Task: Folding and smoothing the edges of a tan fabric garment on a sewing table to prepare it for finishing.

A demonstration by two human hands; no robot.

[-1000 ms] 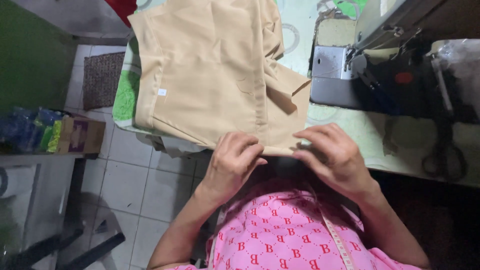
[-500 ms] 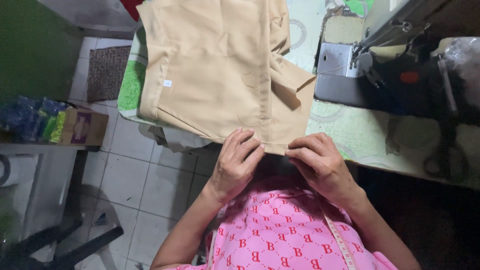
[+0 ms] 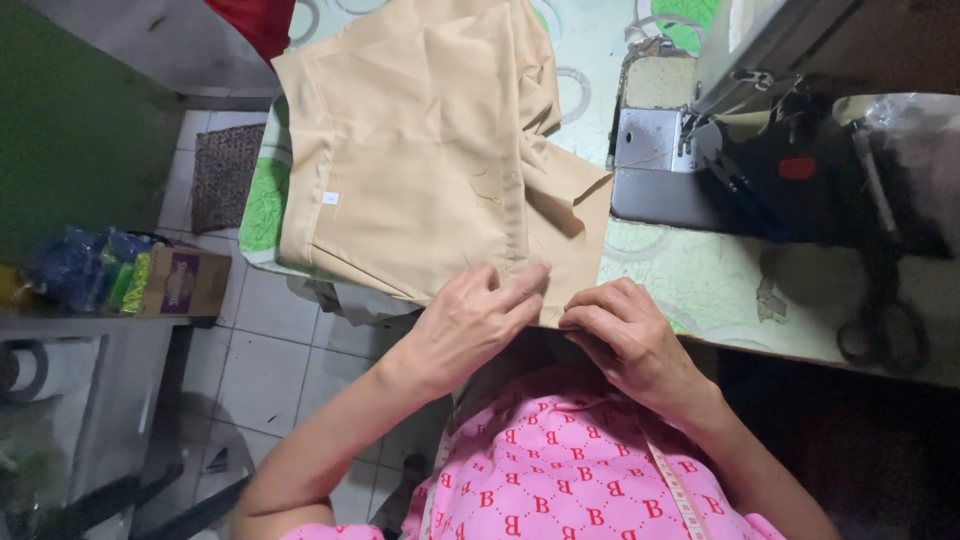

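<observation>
Inspector: The beige garment (image 3: 420,170) is lying flat on the green-patterned table (image 3: 700,285), its long axis running away from the person toward the far edge. Its near hem is hanging just over the table's front edge.

Clerk: And the hands?

Inspector: Both are working that near hem. The left hand (image 3: 470,320) is resting on top, fingers pressed together and pointing right along the edge. The right hand (image 3: 625,335) is pinching the hem, fingers curled; the two are sitting just beside each other, about equally near the corner.

Clerk: Anything obscured?

Inspector: The fingertips are covering the hem itself, so any stitching there cannot be told. The sewing machine (image 3: 700,150) is being cut off at the top.
</observation>
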